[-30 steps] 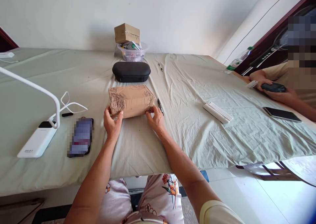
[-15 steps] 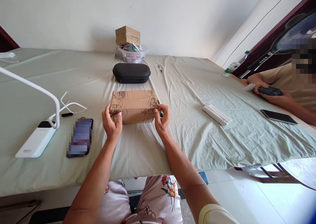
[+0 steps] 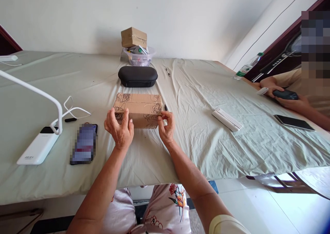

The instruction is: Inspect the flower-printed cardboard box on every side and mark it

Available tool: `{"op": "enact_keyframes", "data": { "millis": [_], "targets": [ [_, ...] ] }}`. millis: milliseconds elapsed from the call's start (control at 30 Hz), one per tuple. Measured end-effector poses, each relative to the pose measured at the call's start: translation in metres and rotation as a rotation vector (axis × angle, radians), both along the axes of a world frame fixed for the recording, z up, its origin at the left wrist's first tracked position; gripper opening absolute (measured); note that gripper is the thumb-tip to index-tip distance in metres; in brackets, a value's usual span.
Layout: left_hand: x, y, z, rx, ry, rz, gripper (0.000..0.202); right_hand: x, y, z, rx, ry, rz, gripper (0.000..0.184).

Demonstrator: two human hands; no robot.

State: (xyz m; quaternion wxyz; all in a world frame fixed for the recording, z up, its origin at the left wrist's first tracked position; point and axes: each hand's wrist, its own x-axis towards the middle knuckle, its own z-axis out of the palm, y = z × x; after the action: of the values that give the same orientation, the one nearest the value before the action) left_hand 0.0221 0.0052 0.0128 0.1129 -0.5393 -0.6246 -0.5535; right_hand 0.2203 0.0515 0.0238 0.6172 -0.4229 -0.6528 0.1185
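Observation:
A brown cardboard box with flowers drawn on it in pen lies on the pale green tablecloth in front of me. My left hand hovers just before the box's near left corner, fingers spread and holding nothing. My right hand is at the box's right end, its thumb and fingertips pinched on the near right corner. A black marker lies behind that hand, mostly hidden.
Behind the box are a black case and a plastic bowl topped by a small box. At left lie a phone, a white power bank and a lamp arm. At right, another person's hands hold a dark device.
The box has been turned and set level on the cloth. My left hand has let go of its left end and lifted away; my right hand has shifted to the near right corner.

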Motion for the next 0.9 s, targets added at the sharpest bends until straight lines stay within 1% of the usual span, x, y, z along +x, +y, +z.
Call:
{"op": "enact_keyframes", "data": {
  "millis": [67,133,233,300,333,400,500,600,667,700,767,833,900],
  "targets": [
    [-0.002,0.0,0.001,-0.008,-0.003,-0.014,0.054,-0.004,-0.007,0.001,0.027,-0.049,0.055,0.022],
    [-0.005,-0.001,0.002,0.008,0.025,-0.056,0.057,-0.01,-0.016,0.002,0.078,-0.116,0.174,0.027],
    [-0.006,-0.002,0.002,0.056,0.077,-0.184,0.063,-0.021,-0.027,0.002,0.155,-0.224,0.386,0.038],
    [-0.004,-0.002,0.002,0.072,0.079,-0.254,0.068,-0.025,-0.03,0.0,0.154,-0.279,0.465,0.043],
    [-0.003,-0.002,0.002,0.071,0.073,-0.266,0.069,-0.026,-0.03,-0.001,0.144,-0.3,0.479,0.044],
    [-0.002,-0.001,0.002,0.064,0.066,-0.259,0.067,-0.026,-0.027,-0.003,0.112,-0.315,0.461,0.043],
    [-0.001,0.0,0.003,0.093,0.069,-0.256,0.055,-0.019,-0.017,-0.005,0.076,-0.265,0.375,0.04],
    [-0.002,0.0,0.004,0.116,0.044,-0.269,0.045,-0.009,-0.005,-0.005,0.021,-0.16,0.213,0.035],
    [-0.003,0.0,0.004,0.102,0.011,-0.258,0.043,-0.003,0.001,-0.005,-0.053,-0.088,0.097,0.033],
    [-0.003,0.0,0.004,0.094,-0.004,-0.254,0.044,-0.001,0.003,-0.004,-0.093,-0.063,0.062,0.032],
    [-0.004,0.0,0.004,0.087,-0.026,-0.255,0.045,0.001,0.007,-0.004,-0.169,-0.061,0.066,0.032],
    [-0.004,-0.001,0.004,0.085,-0.047,-0.263,0.046,0.001,0.008,-0.005,-0.246,-0.145,0.152,0.032],
    [-0.005,-0.002,0.004,0.08,-0.086,-0.278,0.046,0.0,0.008,-0.006,-0.337,-0.281,0.25,0.03]
  ]
}}
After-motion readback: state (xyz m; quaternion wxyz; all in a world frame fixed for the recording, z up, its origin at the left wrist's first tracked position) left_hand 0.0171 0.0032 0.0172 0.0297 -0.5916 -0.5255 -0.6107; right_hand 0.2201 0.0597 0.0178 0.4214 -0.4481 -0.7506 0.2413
